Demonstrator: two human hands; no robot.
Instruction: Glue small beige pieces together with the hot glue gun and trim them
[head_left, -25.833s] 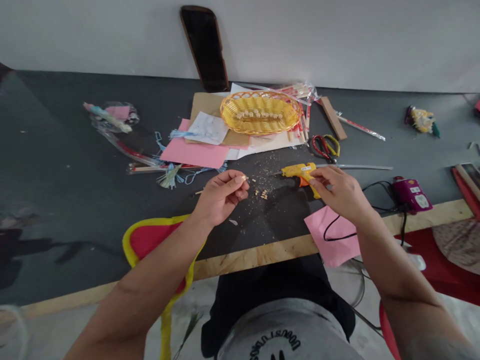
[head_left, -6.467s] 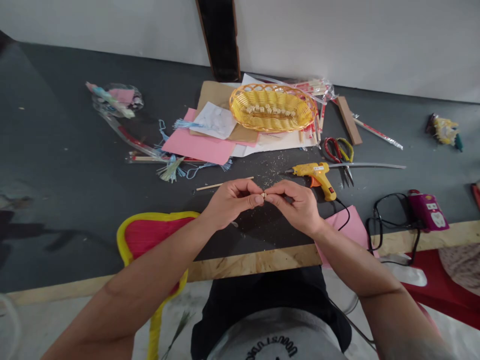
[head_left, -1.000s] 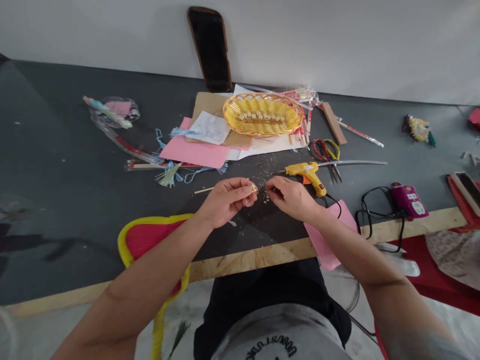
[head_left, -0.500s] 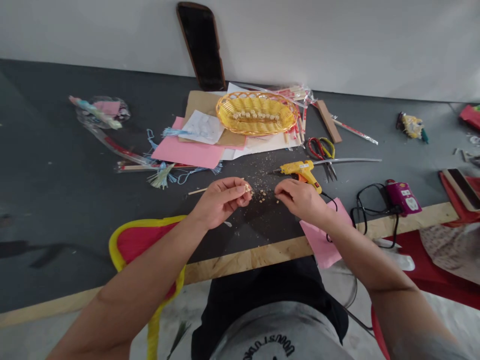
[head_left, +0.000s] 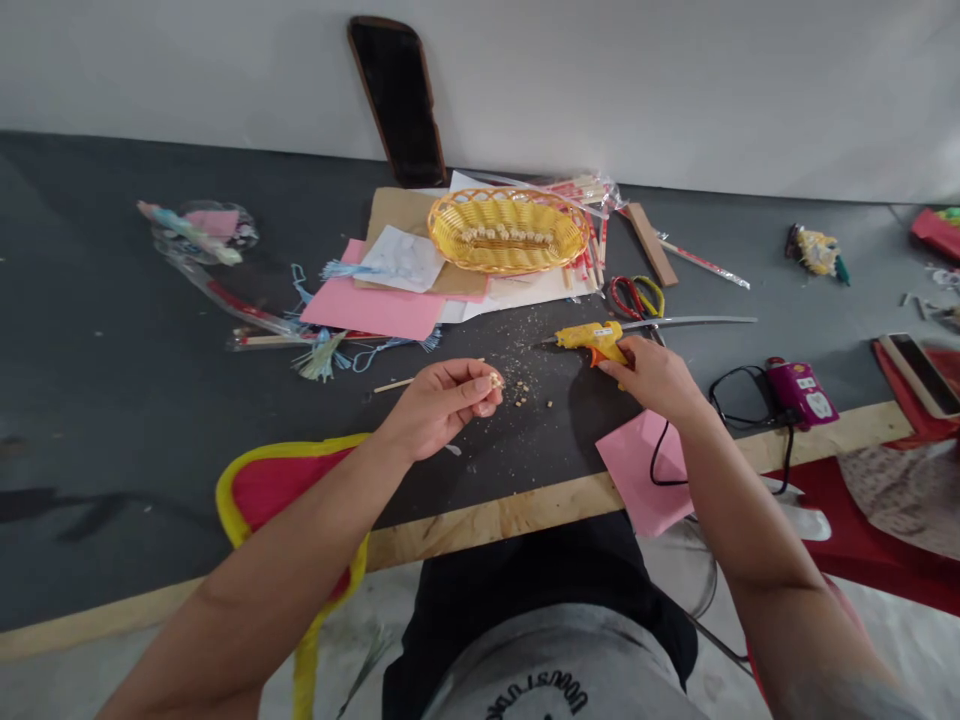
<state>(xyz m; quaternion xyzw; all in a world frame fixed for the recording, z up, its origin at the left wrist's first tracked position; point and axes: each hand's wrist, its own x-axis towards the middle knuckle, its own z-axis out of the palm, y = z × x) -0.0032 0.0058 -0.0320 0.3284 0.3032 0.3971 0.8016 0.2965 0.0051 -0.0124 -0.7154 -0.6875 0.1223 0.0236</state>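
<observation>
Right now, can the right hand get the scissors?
Probably yes: the right hand is on the glue gun, but the scissors lie just beyond, handles uncovered. Only the glue stick seems to cross them lower down.

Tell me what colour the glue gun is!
The glue gun is yellow, with an orange trigger, seen in the head view.

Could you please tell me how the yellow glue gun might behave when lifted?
The glue gun likely stays rigid, given its moulded-looking body. Its long rear stick may snag; the looping black cord could tug.
</observation>
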